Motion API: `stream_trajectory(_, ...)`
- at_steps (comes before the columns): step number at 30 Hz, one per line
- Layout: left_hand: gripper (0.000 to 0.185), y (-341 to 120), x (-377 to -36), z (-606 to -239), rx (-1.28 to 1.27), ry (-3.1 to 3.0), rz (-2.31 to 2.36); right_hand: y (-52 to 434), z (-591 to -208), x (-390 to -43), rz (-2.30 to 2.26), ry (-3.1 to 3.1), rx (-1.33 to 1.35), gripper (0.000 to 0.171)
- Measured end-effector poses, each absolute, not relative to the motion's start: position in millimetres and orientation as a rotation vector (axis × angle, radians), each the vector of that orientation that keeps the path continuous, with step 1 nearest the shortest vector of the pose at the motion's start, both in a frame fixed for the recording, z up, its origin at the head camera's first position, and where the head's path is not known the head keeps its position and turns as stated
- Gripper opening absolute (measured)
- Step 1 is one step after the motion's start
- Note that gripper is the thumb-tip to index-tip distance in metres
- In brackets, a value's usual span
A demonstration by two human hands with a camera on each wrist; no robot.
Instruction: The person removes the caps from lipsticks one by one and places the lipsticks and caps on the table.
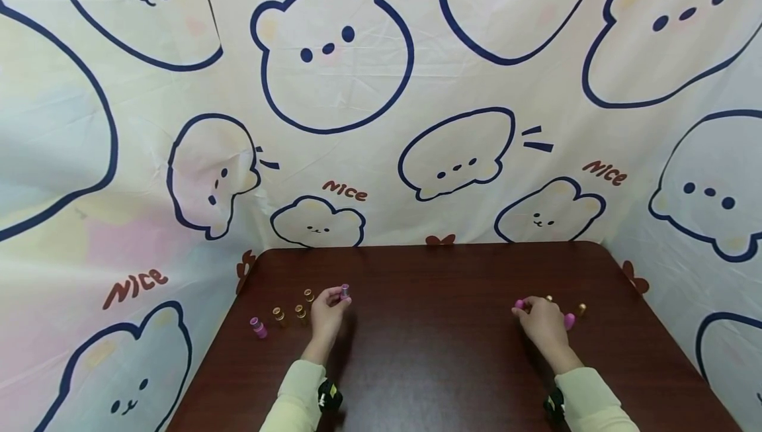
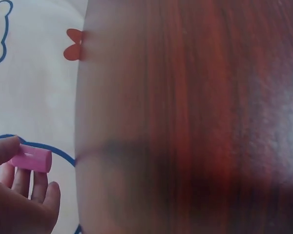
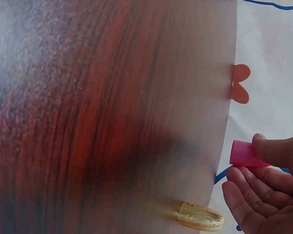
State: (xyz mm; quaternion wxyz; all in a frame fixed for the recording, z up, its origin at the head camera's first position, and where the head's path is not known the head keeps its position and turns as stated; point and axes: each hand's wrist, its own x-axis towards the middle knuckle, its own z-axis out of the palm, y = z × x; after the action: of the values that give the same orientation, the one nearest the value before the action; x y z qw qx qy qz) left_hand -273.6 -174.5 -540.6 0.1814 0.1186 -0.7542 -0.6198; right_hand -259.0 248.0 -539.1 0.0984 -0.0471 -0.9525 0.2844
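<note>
Near the back left of the table, my left hand (image 1: 329, 316) pinches a pink lipstick tube (image 1: 345, 291) between thumb and fingers. The left wrist view shows its smooth pink body (image 2: 34, 158) held lengthwise, one end hidden by the thumb. On the right side, my right hand (image 1: 543, 323) pinches a pink lipstick cap (image 1: 520, 303). Its wide end points away from the fingers (image 3: 246, 183) in the right wrist view. A gold cap (image 3: 200, 216) stands on the table beside that hand.
Left of the left hand stand a pink tube (image 1: 258, 328) and several gold tubes (image 1: 278, 316). By the right hand are another pink cap (image 1: 569, 321) and gold caps (image 1: 582, 310). The dark wooden table (image 1: 428, 352) meets a printed cloth (image 1: 381, 174) behind and at both sides.
</note>
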Motion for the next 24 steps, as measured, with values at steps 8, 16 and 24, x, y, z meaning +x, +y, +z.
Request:
stream_trajectory(8, 0.02, -181, -275, -551, 0.397, -2.116, -1.713, 249, -544, -261, 0.866, -2.835, -0.142, 0.025)
stream_trajectory(16, 0.019, -185, -274, -556, 0.461, -2.146, -1.67, 247, -548, -259, 0.913, -2.852, -0.131, 0.012)
stream_trajectory(24, 0.02, -188, -273, -563, 0.466, -2.176, -1.602, 248, -550, -259, 0.89, -2.854, -0.133, 0.009)
